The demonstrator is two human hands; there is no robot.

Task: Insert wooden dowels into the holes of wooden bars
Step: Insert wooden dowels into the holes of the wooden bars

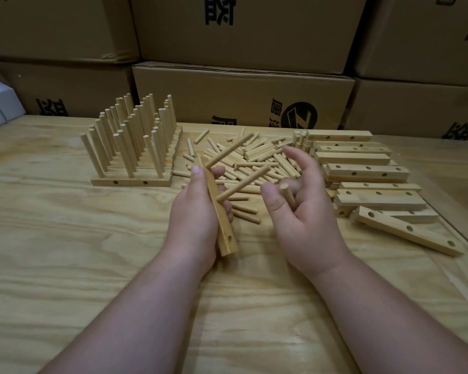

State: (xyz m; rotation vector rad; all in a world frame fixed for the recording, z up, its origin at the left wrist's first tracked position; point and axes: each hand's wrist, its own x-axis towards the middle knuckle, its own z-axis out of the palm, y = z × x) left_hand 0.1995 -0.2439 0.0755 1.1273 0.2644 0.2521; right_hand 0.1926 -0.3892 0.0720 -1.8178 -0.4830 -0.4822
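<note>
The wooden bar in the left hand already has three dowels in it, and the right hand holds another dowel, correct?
Not quite: the head view shows the pale wooden bar gripped in the left hand with two round wooden dowels in it, not three. A hole near its lower end is empty. The right hand does hold a spare dowel.

The bar (219,211) gripped by the left hand's fingers (216,172) and the dowel (289,195) pinched in the right hand's fingers (274,197) are pale yellowish wood, like the loose dowels (257,157) beyond the fingertips. Beneath the fingers, the desk (65,238) is light plywood with wavy brown grain. Far beyond the fingers, brown cardboard boxes (241,95) carry black printed characters, and one a round black logo.
</note>
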